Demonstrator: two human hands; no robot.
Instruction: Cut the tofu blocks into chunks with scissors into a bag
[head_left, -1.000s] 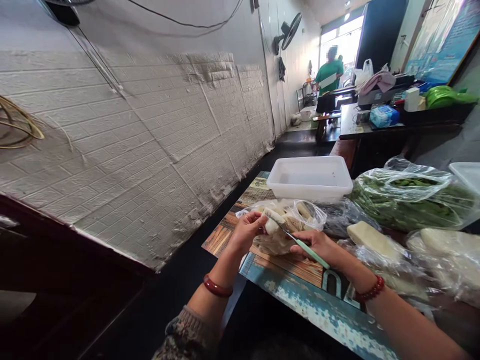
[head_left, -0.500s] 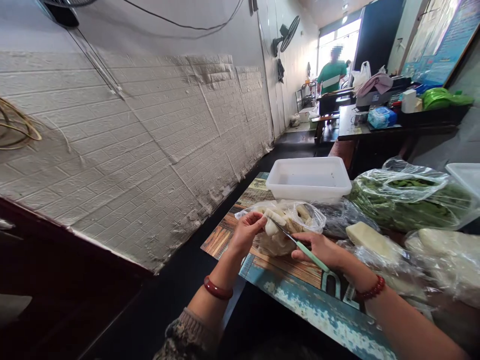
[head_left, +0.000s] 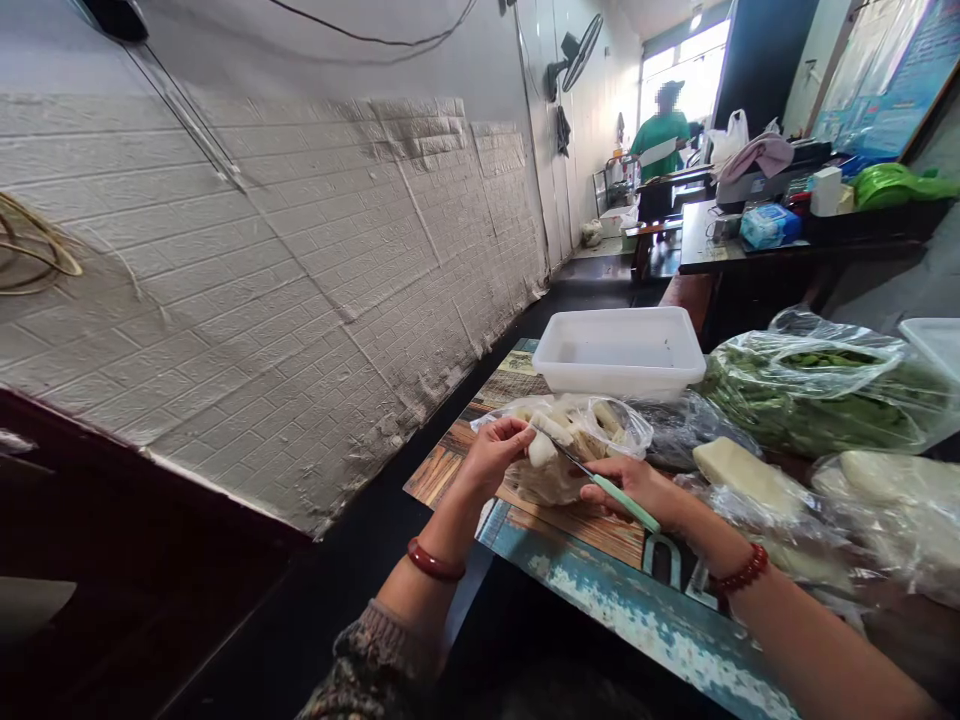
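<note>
Over an open clear plastic bag of pale, soft-looking food, my left hand pinches a white piece of food between thumb and fingertips. I cannot make out the kind of food. My right hand is closed around a small knife with a light green handle. Its thin blade points left and reaches the white piece, close to my left fingertips. The bag rests on a wood-patterned tabletop.
Behind the bag stands a white plastic tub. To the right are a bag of green leaves, a pale block on plastic, and another wrapped pale block. A brick-patterned wall runs along the left. A person stands far back.
The view has shifted slightly. Both hands stay close together at the white piece, the knife blade still against it. The distant person has turned a little.
</note>
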